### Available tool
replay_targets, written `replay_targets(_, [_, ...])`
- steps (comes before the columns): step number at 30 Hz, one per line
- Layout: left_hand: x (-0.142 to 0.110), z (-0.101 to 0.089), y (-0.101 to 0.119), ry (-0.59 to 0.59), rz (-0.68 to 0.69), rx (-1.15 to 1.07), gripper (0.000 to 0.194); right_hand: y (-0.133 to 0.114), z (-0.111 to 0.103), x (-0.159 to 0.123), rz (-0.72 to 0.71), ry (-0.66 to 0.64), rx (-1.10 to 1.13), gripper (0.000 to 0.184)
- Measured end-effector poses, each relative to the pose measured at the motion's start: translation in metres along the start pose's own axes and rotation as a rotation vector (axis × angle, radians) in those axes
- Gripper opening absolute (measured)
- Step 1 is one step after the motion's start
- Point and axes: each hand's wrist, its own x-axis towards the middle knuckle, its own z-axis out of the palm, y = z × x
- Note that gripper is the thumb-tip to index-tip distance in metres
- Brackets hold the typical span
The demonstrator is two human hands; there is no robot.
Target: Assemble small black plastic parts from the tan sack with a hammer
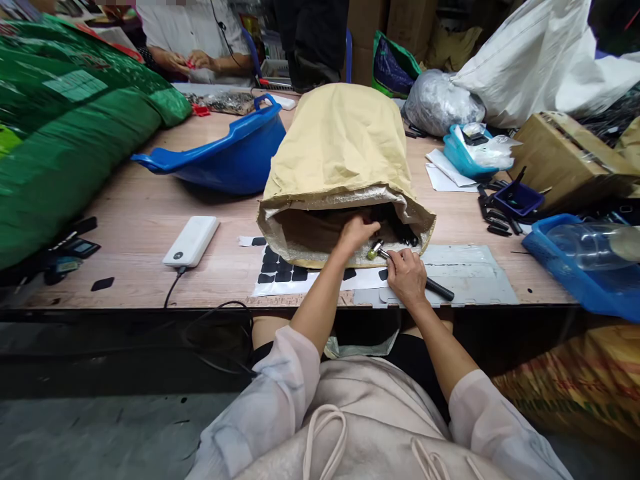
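Note:
A tan paper sack point(340, 147) lies on its side on the wooden table, its mouth facing me. My left hand point(356, 232) reaches into the mouth among dark parts point(400, 230); its fingertips are hidden inside. My right hand point(407, 275) is closed round a small hammer point(440, 289) with a black handle, its metal head point(376, 251) lying at the sack's lip. Under the sack lies a white sheet with black pads point(280, 270) and a grey metal plate point(465, 273).
A white power bank point(192, 241) with a cable lies to the left, behind it a tilted blue basin point(225, 150) and a big green sack point(60, 133). Blue trays point(580, 267), a cardboard box point(560, 157) and black clips crowd the right. Another person's hands point(187, 61) work at the far end.

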Motion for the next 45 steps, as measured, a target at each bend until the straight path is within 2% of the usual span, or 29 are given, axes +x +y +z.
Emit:
replay_targets(3, [-0.024, -0.035, -0.017, 0.075, 0.077, 0.025, 0.027, -0.001, -0.001, 0.0, 0.007, -0.012, 0.0, 0.026])
replay_targets(6, [-0.045, -0.05, -0.036, 0.057, 0.104, 0.101, 0.017, -0.002, -0.003, 0.001, 0.009, -0.012, 0.004, 0.026])
replay_targets(10, [-0.057, -0.038, -0.061, -0.146, 0.256, 0.158, 0.017, -0.002, -0.004, 0.001, 0.016, -0.02, 0.002, 0.025])
replay_targets(12, [-0.058, -0.028, -0.071, -0.177, 0.313, 0.165, 0.018, -0.002, -0.004, 0.001, 0.023, -0.035, 0.001, 0.025])
replay_targets(17, [-0.061, -0.014, -0.086, -0.08, 0.372, 0.162, 0.02, 0.001, -0.003, 0.004, 0.016, -0.06, 0.022, 0.029])
replay_targets(21, [-0.062, -0.012, -0.089, -0.074, 0.382, 0.143, 0.022, 0.001, -0.01, 0.006, 0.024, -0.033, 0.092, 0.032])
replay_targets(25, [-0.061, -0.011, -0.088, -0.063, 0.387, 0.121, 0.019, -0.011, -0.027, 0.001, 0.031, 0.013, 0.24, 0.038])
replay_targets(30, [-0.06, -0.009, -0.09, -0.064, 0.377, 0.084, 0.019, -0.028, -0.037, -0.01, -0.01, -0.068, 0.408, 0.042])
replay_targets(41, [-0.058, -0.01, -0.091, -0.093, 0.391, 0.061, 0.017, -0.036, -0.032, -0.018, -0.06, -0.143, 0.29, 0.044])
replay_targets(45, [-0.058, -0.01, -0.091, -0.089, 0.377, 0.054, 0.02, -0.029, -0.035, -0.016, -0.004, -0.086, 0.347, 0.044])
